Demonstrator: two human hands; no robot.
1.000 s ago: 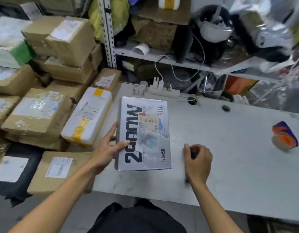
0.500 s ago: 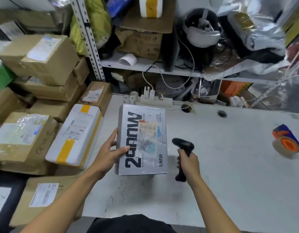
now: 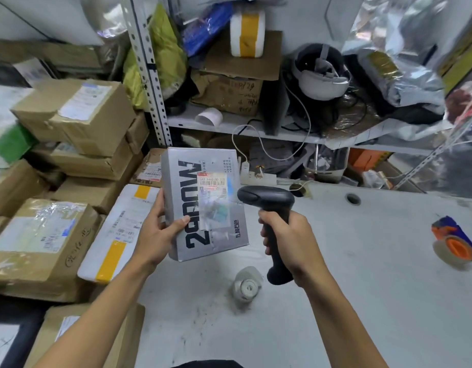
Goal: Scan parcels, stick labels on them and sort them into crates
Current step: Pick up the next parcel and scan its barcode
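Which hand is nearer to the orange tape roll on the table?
Right. The right hand, holding the scanner, is closer to the tape roll; the left hand holds the grey parcel further away.

A tape dispenser [image 3: 454,241] in orange and blue is seen at the right of the grey table [image 3: 362,288]. A white helmet [image 3: 321,75] is kept on the far shelf [image 3: 229,124], beside cables.

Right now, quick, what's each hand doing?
Left hand: closed on the silver parcel, lifted off the table.
Right hand: closed around the black scanner, aimed at the parcel's label.
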